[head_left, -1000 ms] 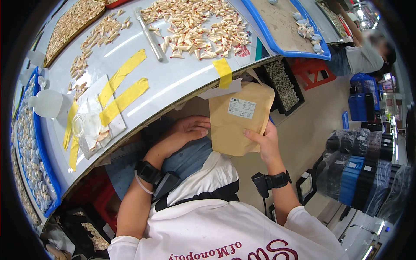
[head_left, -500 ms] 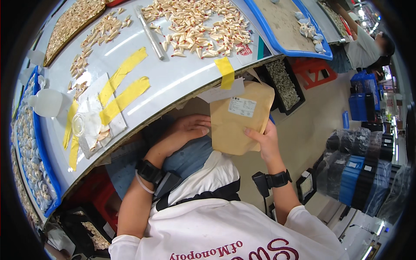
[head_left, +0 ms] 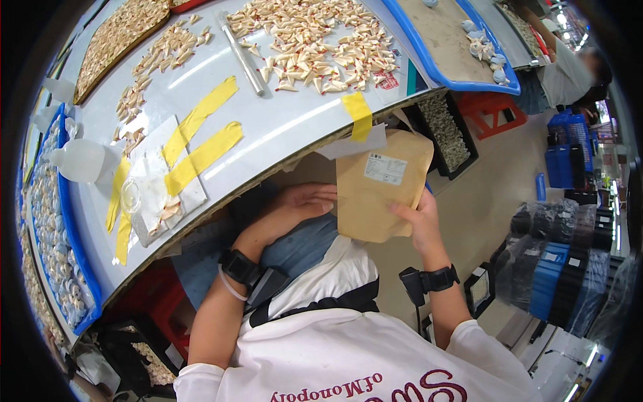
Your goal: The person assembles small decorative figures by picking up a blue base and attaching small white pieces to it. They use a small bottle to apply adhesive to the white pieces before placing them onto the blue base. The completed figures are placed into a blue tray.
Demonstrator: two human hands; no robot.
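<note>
A tan paper envelope (head_left: 362, 214) with a white label (head_left: 385, 168) is held just off the table's front edge, above my lap. My right hand (head_left: 416, 216) grips its right side, thumb on the front face and the other fingers hidden behind. My left hand (head_left: 309, 199) is at the envelope's left edge with its fingers stretched out. Whether the fingertips touch the paper or go behind it, I cannot tell. A white paper slip (head_left: 355, 142), fixed under yellow tape (head_left: 359, 115) at the table edge, meets the envelope's upper left corner.
Many small cream cone-shaped pieces with red tips (head_left: 321, 47) lie on the table (head_left: 221, 167). A clear rod (head_left: 242, 55), a plastic bottle (head_left: 84, 159) and blue trays (head_left: 80, 281) surround them. Below right stands a black bin (head_left: 450, 137); another person (head_left: 566, 77) is at far right.
The whole view has shifted a little, so the table and my arms appear slightly farther right. My right hand keeps its hold on the envelope, and my left hand stays beside it.
</note>
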